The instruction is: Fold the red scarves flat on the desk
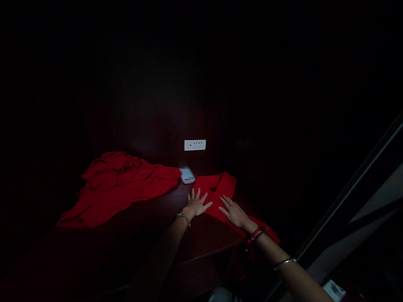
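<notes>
A red scarf lies folded over itself on the dark wooden surface, with its fringed end trailing down to the right. My left hand rests flat on the scarf's left edge, fingers spread. On its right part lies my right hand, palm down with the fingers stretched out. Both hands are open and grip nothing. Further left, a second red cloth is spread in loose wrinkles, with some fringe near its top.
Between the two red cloths is a phone-like device, partly blurred. A white power socket is set in the dark panel behind. The front edge of the dark wooden surface runs below my hands. Much of the surroundings is too dark to make out.
</notes>
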`<state>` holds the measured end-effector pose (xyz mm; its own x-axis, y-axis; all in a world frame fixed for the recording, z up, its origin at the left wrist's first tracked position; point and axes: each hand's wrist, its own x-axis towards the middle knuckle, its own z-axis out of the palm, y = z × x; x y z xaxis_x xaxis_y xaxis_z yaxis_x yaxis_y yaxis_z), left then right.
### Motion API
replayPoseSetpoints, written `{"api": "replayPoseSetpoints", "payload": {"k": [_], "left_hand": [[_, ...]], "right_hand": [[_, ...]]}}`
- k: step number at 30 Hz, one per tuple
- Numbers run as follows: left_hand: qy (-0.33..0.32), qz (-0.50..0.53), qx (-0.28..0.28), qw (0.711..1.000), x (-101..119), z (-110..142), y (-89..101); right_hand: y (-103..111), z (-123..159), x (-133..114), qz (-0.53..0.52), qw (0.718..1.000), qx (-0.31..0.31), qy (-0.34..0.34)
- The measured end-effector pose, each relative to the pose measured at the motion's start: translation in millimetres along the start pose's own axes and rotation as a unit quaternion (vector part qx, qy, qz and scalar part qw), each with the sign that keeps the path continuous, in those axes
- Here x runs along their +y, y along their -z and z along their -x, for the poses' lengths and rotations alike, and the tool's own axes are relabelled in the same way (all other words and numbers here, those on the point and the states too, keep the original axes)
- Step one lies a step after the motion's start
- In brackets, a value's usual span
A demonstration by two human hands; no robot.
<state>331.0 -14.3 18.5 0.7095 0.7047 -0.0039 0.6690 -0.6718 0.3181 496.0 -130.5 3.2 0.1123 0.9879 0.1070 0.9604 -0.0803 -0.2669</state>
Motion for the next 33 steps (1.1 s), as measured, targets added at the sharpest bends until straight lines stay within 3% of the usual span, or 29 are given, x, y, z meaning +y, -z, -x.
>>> {"api": "replayPoseSetpoints", "payload": {"k": [6, 11, 18, 21, 23, 25, 29, 33], "left_hand": [[-0.003, -0.059, -0.008, 0.998, -3.2, -32.0, -0.7], [0.008, -0.079, 0.043, 0.996, -9.9, -53.2, -4.1], [-0.017, -0.106, 0.066, 0.992, -16.2, -69.3, -8.8], [-0.02, -0.124, 0.128, 0.984, -19.6, -70.1, -5.0], [0.0, -0.147, 0.183, 0.972, -27.2, -72.9, 4.7], [0.021, -0.171, 0.204, 0.964, -39.3, -79.5, 19.4], [-0.007, -0.195, 0.156, 0.968, -63.5, -101.7, 48.4], [-0.047, -0.206, 0.088, 0.973, -69.0, -126.3, 55.7]], "right_hand": [[0.2, -25.3, 14.7, 0.01, 1.0, 0.011, -0.007], [-0.8, -47.5, 23.8, 0.021, 0.999, 0.023, 0.015], [-4.2, -59.0, 29.4, 0.035, 0.998, 0.053, 0.0], [-1.4, -56.7, 27.5, 0.04, 0.997, 0.059, 0.002], [0.4, -55.2, 26.0, 0.042, 0.997, 0.062, 0.001], [1.1, -54.3, 24.8, 0.041, 0.997, 0.063, -0.004], [0.0, -54.2, 24.3, 0.031, 0.997, 0.069, -0.006], [-1.1, -54.9, 24.8, 0.017, 0.996, 0.088, 0.0]]}}
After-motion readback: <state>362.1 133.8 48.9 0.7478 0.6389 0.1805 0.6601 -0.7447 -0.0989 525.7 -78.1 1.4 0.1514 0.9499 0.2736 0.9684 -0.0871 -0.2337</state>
